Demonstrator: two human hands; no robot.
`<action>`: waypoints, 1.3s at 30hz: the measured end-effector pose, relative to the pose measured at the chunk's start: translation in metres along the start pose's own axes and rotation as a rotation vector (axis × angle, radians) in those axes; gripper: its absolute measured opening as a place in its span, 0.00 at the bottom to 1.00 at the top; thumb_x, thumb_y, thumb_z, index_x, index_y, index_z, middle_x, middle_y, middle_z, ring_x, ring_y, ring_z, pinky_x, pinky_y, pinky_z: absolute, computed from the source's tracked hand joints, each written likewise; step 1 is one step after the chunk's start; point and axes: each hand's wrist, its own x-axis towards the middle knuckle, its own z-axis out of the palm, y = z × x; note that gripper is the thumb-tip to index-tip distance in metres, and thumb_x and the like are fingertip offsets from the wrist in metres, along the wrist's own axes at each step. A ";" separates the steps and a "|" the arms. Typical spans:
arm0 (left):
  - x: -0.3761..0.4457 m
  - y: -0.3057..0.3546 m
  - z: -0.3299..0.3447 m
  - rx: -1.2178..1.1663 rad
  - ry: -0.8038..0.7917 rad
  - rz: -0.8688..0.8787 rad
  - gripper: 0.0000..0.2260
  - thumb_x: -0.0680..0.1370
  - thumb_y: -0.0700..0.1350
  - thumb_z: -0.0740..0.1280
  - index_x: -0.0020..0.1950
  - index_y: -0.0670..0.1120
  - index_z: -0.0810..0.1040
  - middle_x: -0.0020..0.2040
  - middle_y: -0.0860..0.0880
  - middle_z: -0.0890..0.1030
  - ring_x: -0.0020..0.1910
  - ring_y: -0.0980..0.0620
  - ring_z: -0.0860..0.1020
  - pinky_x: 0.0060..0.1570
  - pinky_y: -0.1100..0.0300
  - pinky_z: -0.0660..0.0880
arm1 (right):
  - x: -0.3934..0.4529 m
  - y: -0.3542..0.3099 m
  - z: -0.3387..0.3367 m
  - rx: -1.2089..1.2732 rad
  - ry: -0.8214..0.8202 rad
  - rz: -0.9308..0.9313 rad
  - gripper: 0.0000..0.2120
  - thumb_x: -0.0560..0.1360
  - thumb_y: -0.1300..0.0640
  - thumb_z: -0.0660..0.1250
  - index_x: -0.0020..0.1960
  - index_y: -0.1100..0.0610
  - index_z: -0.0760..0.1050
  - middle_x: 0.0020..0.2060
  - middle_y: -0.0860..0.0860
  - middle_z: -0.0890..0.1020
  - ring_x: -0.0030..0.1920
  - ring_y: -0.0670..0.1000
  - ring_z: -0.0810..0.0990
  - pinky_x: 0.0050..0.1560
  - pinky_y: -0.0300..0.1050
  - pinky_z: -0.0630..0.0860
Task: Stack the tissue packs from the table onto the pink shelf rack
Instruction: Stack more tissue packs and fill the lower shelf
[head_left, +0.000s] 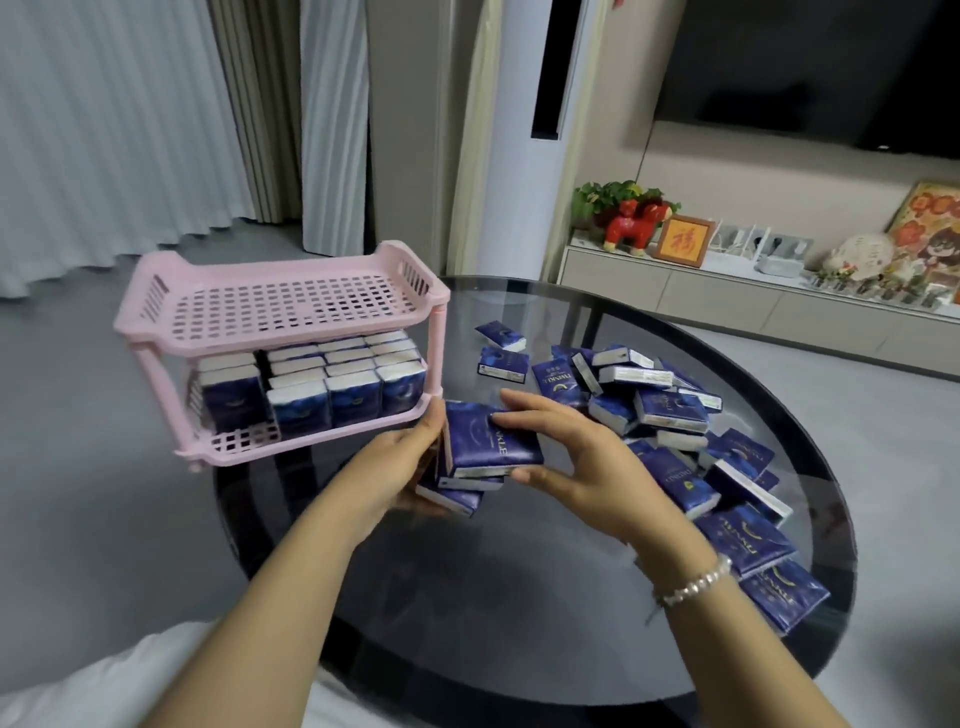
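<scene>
A pink two-tier shelf rack (291, 338) stands at the left edge of the round glass table (519, 571). Its lower tier is packed with upright dark blue tissue packs (322, 389); its top tier holds nothing. Just right of the rack's lower tier, a small stack of blue tissue packs (485, 447) is held above the table between both hands. My left hand (402, 462) holds the stack from the left and below. My right hand (561, 452) pinches the top pack, fingers over its far edge and thumb at its near corner.
Several loose blue tissue packs (675, 415) lie heaped across the right half of the table, reaching to its right rim. Beyond the table stand a tall white column unit (524, 156) and a low TV cabinet (727, 291) with ornaments. Grey floor lies to the left.
</scene>
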 end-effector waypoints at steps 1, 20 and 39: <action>-0.005 0.002 -0.005 -0.016 -0.042 -0.022 0.35 0.62 0.71 0.61 0.58 0.50 0.79 0.52 0.43 0.84 0.52 0.42 0.83 0.45 0.48 0.80 | 0.006 -0.004 -0.002 -0.027 -0.059 -0.014 0.23 0.71 0.58 0.72 0.63 0.45 0.74 0.68 0.36 0.68 0.66 0.29 0.64 0.64 0.28 0.64; -0.030 -0.040 -0.069 0.201 0.040 0.065 0.47 0.62 0.65 0.72 0.74 0.68 0.49 0.75 0.62 0.61 0.73 0.56 0.63 0.74 0.50 0.58 | 0.042 -0.006 0.094 0.573 -0.309 0.167 0.23 0.81 0.60 0.55 0.74 0.47 0.57 0.67 0.36 0.69 0.69 0.37 0.66 0.70 0.40 0.64; -0.045 -0.050 -0.056 0.733 0.054 0.036 0.49 0.77 0.54 0.66 0.68 0.56 0.20 0.78 0.56 0.37 0.77 0.54 0.50 0.75 0.54 0.55 | 0.053 -0.015 0.075 -0.189 -0.502 0.112 0.38 0.76 0.47 0.63 0.76 0.44 0.41 0.59 0.50 0.67 0.54 0.44 0.68 0.52 0.34 0.62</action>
